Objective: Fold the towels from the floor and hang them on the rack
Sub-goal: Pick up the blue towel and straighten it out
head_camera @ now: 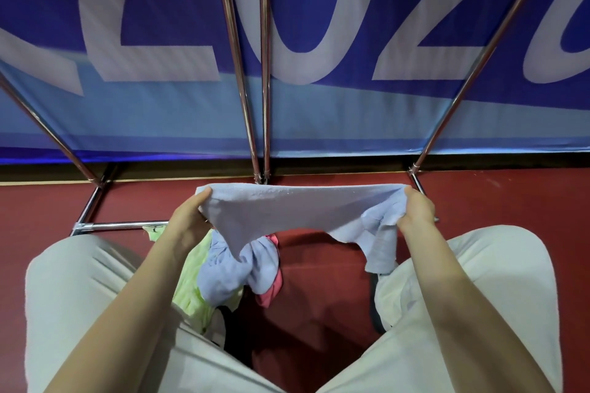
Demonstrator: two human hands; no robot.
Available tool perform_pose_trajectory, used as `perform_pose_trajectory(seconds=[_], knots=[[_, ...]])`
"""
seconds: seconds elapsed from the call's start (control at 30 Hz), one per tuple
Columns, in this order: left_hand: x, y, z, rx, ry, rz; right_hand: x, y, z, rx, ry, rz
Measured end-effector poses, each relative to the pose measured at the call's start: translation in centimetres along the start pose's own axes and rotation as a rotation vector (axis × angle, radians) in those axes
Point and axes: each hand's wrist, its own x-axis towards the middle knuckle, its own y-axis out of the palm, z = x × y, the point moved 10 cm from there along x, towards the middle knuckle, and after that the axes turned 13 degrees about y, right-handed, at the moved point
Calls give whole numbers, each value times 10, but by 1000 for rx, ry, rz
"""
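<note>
Head view: a pale lavender-blue towel [297,210] hangs stretched between both hands, just below the centre of the frame. Its cloth is a fine terry with a soft nap; the top edge runs nearly straight from hand to hand, and the body sags beneath it. The lower edge is uneven: one corner droops to a point at about 7 o'clock of the towel, and a bunched, creased flap hangs at its 4 o'clock, under the right hand.

The left hand [188,220] pinches the towel's left top corner, thumb lying over the edge and the fingers tucked behind the cloth. The right hand [416,209] grasps the right top corner, where the fabric gathers into folds against the palm.

Below the towel, at 6 to 7 o'clock, a pile [230,271] of other towels lies on the red floor [319,297]: a second lavender one on top, a light green one to its 9 o'clock, a pink one peeking out at its 3 o'clock. The held towel's drooping corner overlaps the pile in this view; whether they touch I cannot tell.

The person's knees, in cream trousers [463,281], flank the pile at 8 and 4 o'clock. Beyond the towel, at 12 o'clock, the chrome rack [265,73] rises from the floor, its tubes fanning upward before a blue banner [159,112] with large white letters.
</note>
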Motion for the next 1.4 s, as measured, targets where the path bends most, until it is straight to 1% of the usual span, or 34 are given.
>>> perform_pose_trajectory(seconds=[0.03,0.07,0.13,0.17,0.23,0.27,0.33,0.4,0.53,0.6,0.7,0.8,0.87,0.9,0.97,1.03,1.13,1.23,1.3,1.33,1.4], knots=[[2,-4,5,-32,-13,-30,2,5,-5,163,15,60],[3,-7,6,-54,-10,-74,-5,8,-6,202,-21,93],[0,-15,4,-53,28,-200,-3,7,-17,244,3,80],[-3,-15,3,-32,48,-253,-5,12,-22,274,23,102],[-8,-9,0,27,112,-306,-7,28,-28,240,37,153],[-10,-2,-3,72,153,-301,-10,38,-29,190,6,178],[-17,20,-9,213,234,-238,-22,63,-34,78,-59,264],[-23,46,-11,330,278,-163,-29,82,-43,51,-104,314],[-35,94,-22,428,377,-48,-53,104,-42,36,-172,383],[-42,107,-29,435,415,-27,-66,111,-38,79,-182,450],[-52,119,-34,407,424,-15,-90,122,-29,160,-193,603],[-63,129,-31,257,373,17,-110,134,-29,144,-186,775],[-69,133,-27,174,343,29,-119,139,-30,101,-201,843],[-70,133,-27,158,338,30,-122,140,-29,66,-227,849],[-69,135,-26,130,326,42,-123,139,-25,-31,-322,805],[-67,137,-20,115,284,39,-120,134,-18,-114,-427,711],[-63,134,-4,96,155,-26,-118,123,-7,-236,-586,558],[-61,137,1,85,130,-36,-128,114,5,-354,-822,426],[-59,137,1,71,128,-44,-136,108,14,-383,-980,332],[-58,139,2,53,131,-31,-136,107,16,-382,-1008,321],[-59,144,1,3,144,-11,-131,108,14,-409,-959,348]])
